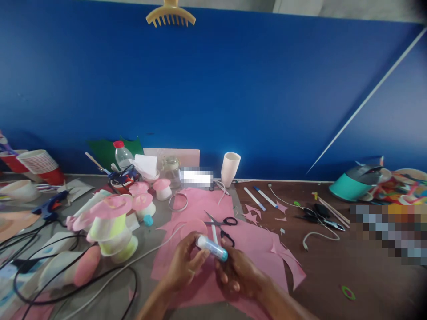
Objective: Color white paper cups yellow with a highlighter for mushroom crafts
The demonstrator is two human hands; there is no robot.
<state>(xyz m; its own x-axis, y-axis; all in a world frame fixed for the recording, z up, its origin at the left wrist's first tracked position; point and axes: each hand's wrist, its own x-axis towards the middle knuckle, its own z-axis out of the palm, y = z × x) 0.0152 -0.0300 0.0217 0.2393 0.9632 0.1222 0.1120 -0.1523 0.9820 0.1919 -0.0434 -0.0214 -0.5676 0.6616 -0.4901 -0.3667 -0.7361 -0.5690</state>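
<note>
OK, right hand [242,271] is gripping a glue stick [216,250] by its teal end; left hand [185,262] is closing thumb and fingers around the white end. Stick is sitting between both hands, above the pink paper [196,289]. Black-handled scissors [222,226] are lying open on the paper, just beyond.

Containers: white paper cup [230,170] is standing near the blue partition [213,89]; can't see its bottom. Clasp-lid glass jar [171,172] is standing left of it, contents unclear. Red-capped plastic bottle [123,155] is standing behind a tool-filled red cup [119,190]. Far left, a red cup [17,165] is holding something purple; nested paper cups [43,165] are leaning beside it. White cups with pink disc tops [163,189] are standing left of the paper. Far right, a teal container [347,189] is holding something dark grey, can't tell what.
</note>
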